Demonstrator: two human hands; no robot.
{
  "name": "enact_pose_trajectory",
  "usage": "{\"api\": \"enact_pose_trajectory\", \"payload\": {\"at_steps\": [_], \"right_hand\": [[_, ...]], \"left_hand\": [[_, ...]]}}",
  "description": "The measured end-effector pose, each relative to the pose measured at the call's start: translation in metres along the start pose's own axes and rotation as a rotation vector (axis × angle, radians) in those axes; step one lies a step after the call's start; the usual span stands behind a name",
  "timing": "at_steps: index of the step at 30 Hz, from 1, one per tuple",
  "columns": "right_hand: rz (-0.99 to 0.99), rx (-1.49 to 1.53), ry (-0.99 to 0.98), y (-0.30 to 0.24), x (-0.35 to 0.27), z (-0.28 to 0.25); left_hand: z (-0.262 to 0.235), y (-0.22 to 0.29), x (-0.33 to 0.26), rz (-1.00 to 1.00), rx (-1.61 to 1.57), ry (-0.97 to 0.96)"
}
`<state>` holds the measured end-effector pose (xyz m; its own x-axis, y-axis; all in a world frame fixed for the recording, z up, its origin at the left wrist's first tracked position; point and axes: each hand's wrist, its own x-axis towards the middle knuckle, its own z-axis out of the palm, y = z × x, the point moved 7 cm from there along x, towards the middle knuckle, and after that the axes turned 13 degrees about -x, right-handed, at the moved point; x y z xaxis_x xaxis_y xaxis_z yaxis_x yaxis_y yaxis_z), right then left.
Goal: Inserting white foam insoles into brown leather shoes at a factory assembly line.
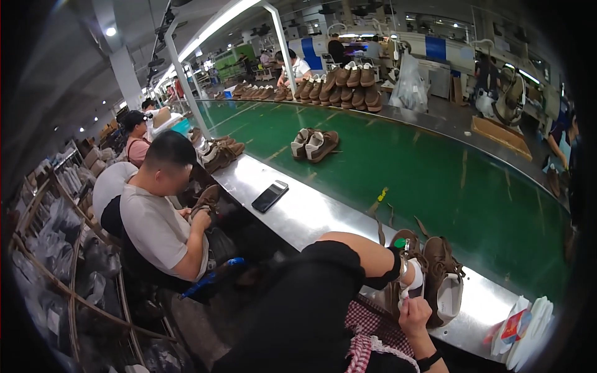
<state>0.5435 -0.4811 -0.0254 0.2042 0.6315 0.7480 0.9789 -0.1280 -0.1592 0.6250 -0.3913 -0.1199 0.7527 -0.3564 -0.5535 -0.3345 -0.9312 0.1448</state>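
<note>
Two brown lace-up shoes lie at the near right edge of the metal-rimmed bench. The right-hand shoe (439,258) shows its pale inner lining. Next to it, the other shoe (405,236) is partly hidden behind my arm and hands. My left hand (415,274) is at this second shoe, with white material about it and a black band at the wrist; its fingers are hidden. Just below, my right hand (415,316) is closed, its fingertips pinched at something small and white by the shoe. A green round piece (400,243) sits above my left hand.
A green conveyor belt (373,161) runs past the metal ledge (305,205). On the ledge lie a phone (270,196) and white packets (521,329). A pair of shoes (314,144) rides the belt. At my left a co-worker (161,211) handles a brown shoe.
</note>
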Motion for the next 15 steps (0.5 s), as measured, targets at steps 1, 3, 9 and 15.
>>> {"api": "enact_pose_trajectory", "payload": {"at_steps": [1, 3, 9, 15], "right_hand": [[0.003, 0.011, 0.045, -0.002, 0.000, -0.001], [0.038, 0.013, 0.096, 0.002, 0.000, 0.000], [0.133, -0.046, 0.244, 0.014, -0.001, -0.002], [0.095, 0.060, 0.237, 0.018, -0.002, 0.001]], "left_hand": [[0.003, -0.003, 0.003, 0.004, 0.009, -0.018], [-0.006, 0.003, 0.000, 0.022, -0.011, -0.044], [0.003, 0.015, -0.009, 0.053, -0.477, 0.144], [0.009, 0.037, -0.016, 0.126, -0.611, 0.259]]}}
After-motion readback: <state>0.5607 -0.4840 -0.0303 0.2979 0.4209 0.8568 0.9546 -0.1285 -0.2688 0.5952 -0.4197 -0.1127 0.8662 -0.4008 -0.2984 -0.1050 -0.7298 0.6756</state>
